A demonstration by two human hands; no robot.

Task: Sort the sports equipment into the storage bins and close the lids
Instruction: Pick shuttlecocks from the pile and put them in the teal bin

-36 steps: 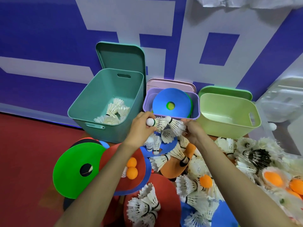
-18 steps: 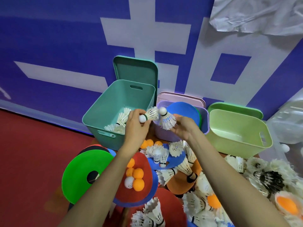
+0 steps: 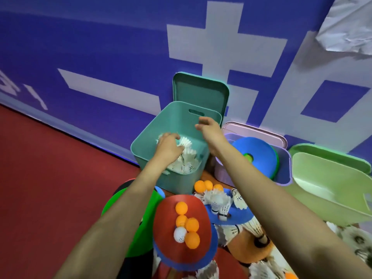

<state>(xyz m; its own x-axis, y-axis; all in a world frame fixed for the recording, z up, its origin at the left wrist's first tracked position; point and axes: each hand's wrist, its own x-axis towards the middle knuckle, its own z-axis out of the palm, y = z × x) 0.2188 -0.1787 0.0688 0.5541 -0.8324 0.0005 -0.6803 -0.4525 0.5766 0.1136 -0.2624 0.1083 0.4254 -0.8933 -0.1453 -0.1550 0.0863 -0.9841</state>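
A teal bin (image 3: 177, 179) stands open against the wall, with its lid (image 3: 201, 93) upright behind it and white shuttlecocks (image 3: 189, 156) piled inside. My left hand (image 3: 169, 147) is down in the bin on the pile, fingers spread and relaxed. Empty, with loose fingers, my right hand (image 3: 209, 128) hovers above the bin's right rim. Loose shuttlecocks (image 3: 218, 200) lie on a blue disc in front. Orange ping-pong balls (image 3: 192, 224) and a white one rest on a red disc (image 3: 167, 210).
A purple bin (image 3: 221, 172) holds a blue disc (image 3: 259, 152), its lid behind it. A light green bin (image 3: 332, 190) stands open at right. A green disc (image 3: 138, 234), an orange disc (image 3: 251, 254) and more shuttlecocks cover the red floor.
Both hands carried shuttlecocks from above the pile to the teal bin. The shuttlecocks are out of my fingers and lie in the bin. The camera swung left.
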